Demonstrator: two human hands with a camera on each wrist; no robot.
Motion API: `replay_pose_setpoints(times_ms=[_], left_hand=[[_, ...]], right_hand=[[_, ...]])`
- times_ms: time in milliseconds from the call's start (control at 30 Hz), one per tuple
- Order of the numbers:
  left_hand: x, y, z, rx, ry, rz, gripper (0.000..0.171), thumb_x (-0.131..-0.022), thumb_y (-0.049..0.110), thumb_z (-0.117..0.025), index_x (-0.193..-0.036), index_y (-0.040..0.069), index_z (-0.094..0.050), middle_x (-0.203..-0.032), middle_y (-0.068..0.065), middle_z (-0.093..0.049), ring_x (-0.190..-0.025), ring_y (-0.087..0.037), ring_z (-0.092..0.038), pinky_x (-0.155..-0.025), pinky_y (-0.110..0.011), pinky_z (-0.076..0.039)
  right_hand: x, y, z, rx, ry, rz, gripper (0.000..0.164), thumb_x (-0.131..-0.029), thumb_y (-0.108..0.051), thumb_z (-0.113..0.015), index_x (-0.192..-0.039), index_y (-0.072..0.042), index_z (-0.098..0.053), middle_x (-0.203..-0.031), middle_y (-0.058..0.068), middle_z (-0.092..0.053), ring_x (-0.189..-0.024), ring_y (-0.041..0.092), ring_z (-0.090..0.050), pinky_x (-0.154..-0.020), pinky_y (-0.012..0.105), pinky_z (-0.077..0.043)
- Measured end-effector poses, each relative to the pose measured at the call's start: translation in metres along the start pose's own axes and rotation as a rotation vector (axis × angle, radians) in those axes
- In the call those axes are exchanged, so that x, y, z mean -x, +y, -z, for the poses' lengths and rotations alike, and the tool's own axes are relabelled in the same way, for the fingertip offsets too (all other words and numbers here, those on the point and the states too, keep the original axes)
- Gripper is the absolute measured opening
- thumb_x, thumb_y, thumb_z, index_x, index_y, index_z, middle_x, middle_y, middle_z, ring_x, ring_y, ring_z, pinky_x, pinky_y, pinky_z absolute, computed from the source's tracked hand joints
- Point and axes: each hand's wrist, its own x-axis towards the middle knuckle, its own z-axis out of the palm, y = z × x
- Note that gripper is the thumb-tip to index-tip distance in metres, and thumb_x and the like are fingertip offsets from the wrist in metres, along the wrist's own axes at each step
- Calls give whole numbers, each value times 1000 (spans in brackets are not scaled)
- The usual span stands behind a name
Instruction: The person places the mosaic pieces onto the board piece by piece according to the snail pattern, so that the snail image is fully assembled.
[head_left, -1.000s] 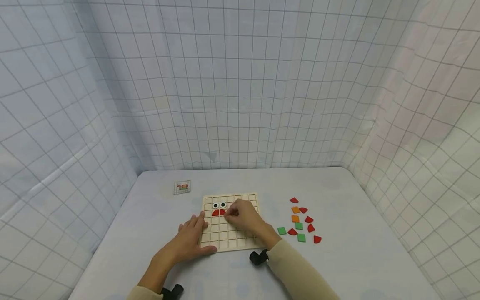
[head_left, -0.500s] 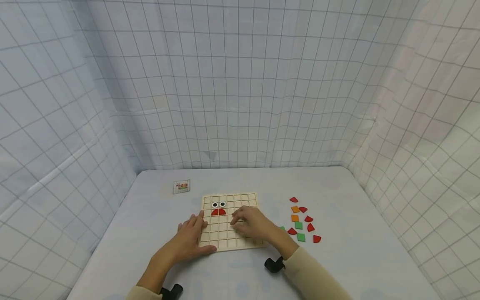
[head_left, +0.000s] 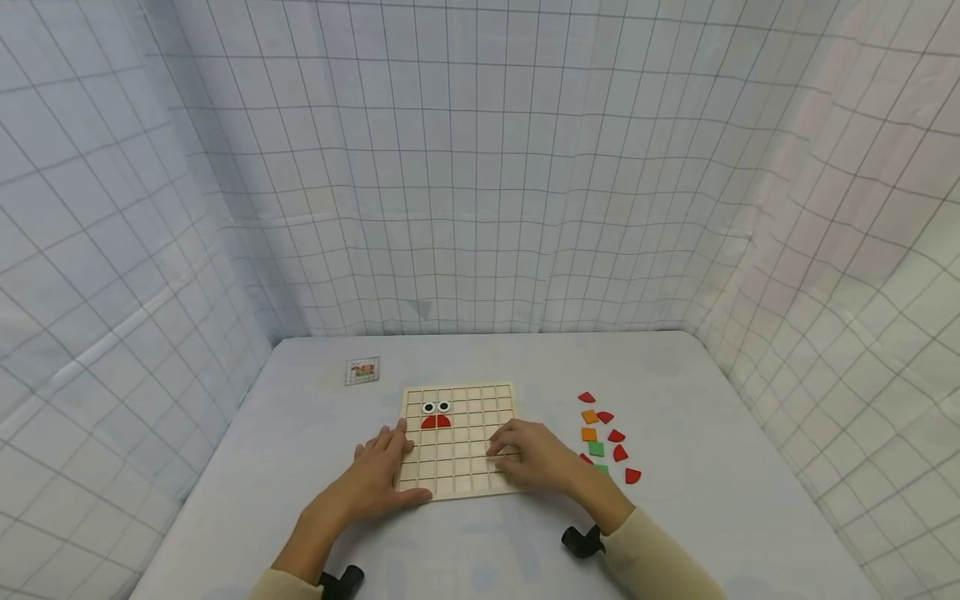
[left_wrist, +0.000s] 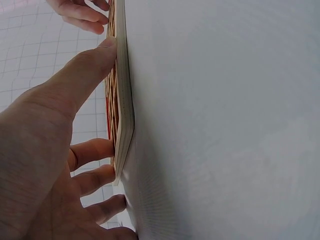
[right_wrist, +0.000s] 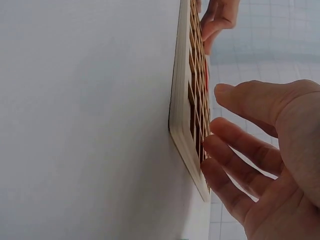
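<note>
A pale wooden grid board [head_left: 462, 467] lies on the table. My left hand [head_left: 375, 479] rests spread at its near left corner, thumb on the front edge and two fingertips on the left edge, as the left wrist view shows. On the board's upper left sit two round eye tiles [head_left: 444, 407] and, just below, two red quarter-circle pieces [head_left: 428, 423] side by side, forming a half disc. My right hand [head_left: 536, 457] hovers over the board's right side with loosely bent fingers. In the right wrist view its thumb [right_wrist: 250, 97] and fingers stand apart with nothing between them.
Right of the board lie loose pieces: several red quarter-circles [head_left: 617, 436], orange squares [head_left: 589, 434] and green squares [head_left: 596, 449], some partly behind my right wrist. A small picture card [head_left: 362, 371] lies at the back left. White grid-patterned curtains [head_left: 450, 208] enclose the table.
My right hand has drawn away from the red quarter-circles on the board, moving right and towards me, its fingers loosening. The left hand has stayed in place.
</note>
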Motion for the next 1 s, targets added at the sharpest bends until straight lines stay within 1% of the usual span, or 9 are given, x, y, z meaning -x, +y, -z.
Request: replay_pose_setpoints(times_ms=[67, 267, 433, 533, 600, 733, 800, 933, 1000], left_hand=[[0, 0, 0, -4, 0, 1, 95, -90, 59, -99, -156, 2, -62, -185, -31, -38, -170, -64, -38, -129, -95, -28], [0, 1, 0, -5, -2, -1, 94, -90, 59, -99, -155, 2, -62, -185, -32, -38, -169, -64, -38, -128, -95, -28], [1, 0, 1, 4, -4, -1, 94, -90, 59, -99, -155, 2, -62, -185, -32, -38, -170, -65, -37, -128, -95, -27], [1, 0, 0, 1, -4, 0, 96, -90, 59, -99, -156, 2, -61, -185, -32, -38, -170, -64, -37, -129, -95, -27], [1, 0, 0, 0, 0, -2, 95, -89, 60, -99, -155, 2, -62, -184, -33, -38, -169, -65, -38, -129, -95, -27], [1, 0, 1, 9, 0, -5, 91, -90, 59, -99, -151, 2, -63, -185, -33, -37, -169, -65, -37, -129, -95, -27], [2, 1, 1, 15, -3, -3, 90, -90, 59, -99, -151, 3, -63, -186, -32, -36, -170, -64, -37, -129, -95, -26], [2, 1, 1, 14, -4, -5, 90, -90, 59, -99, -150, 4, -63, -186, -32, -36, -170, -64, -37, -129, -95, -26], [1, 0, 1, 19, -2, -5, 92, -89, 59, -99, -152, 3, -62, -185, -33, -36, -170, -65, -37, -129, -95, -26]], right_hand=[[6, 5, 4, 8, 9, 6, 15, -107, -12, -85, -121, -15, -88, -133, 0, -82, -129, 23, -78, -113, 44, -66], [25, 19, 17, 21, 35, -3, 21, -107, -15, -86, -127, -19, -86, -136, -3, -81, -132, 25, -77, -117, 52, -65], [41, 30, 25, 20, 43, -18, 26, -105, -17, -89, -131, -18, -84, -137, -3, -80, -133, 26, -75, -116, 49, -65], [49, 35, 29, 48, 44, -42, 28, -104, -19, -91, -131, -18, -84, -137, -4, -80, -134, 27, -75, -116, 50, -64], [53, 38, 32, 71, 51, -53, 29, -102, -20, -92, -130, -18, -85, -135, -4, -80, -131, 26, -75, -114, 48, -65], [61, 45, 36, 72, 61, -63, 31, -100, -19, -95, -129, -16, -86, -131, -3, -81, -117, 22, -73, -98, 35, -64], [65, 49, 38, 71, 62, -75, 31, -99, -19, -95, -128, -16, -86, -129, -4, -80, -113, 19, -70, -94, 32, -61], [72, 56, 41, 75, 61, -97, 29, -100, -19, -95, -128, -18, -87, -128, -6, -79, -116, 17, -70, -98, 33, -61], [73, 58, 41, 64, 66, -98, 27, -100, -18, -94, -126, -19, -87, -127, -6, -78, -115, 18, -70, -97, 33, -60]])
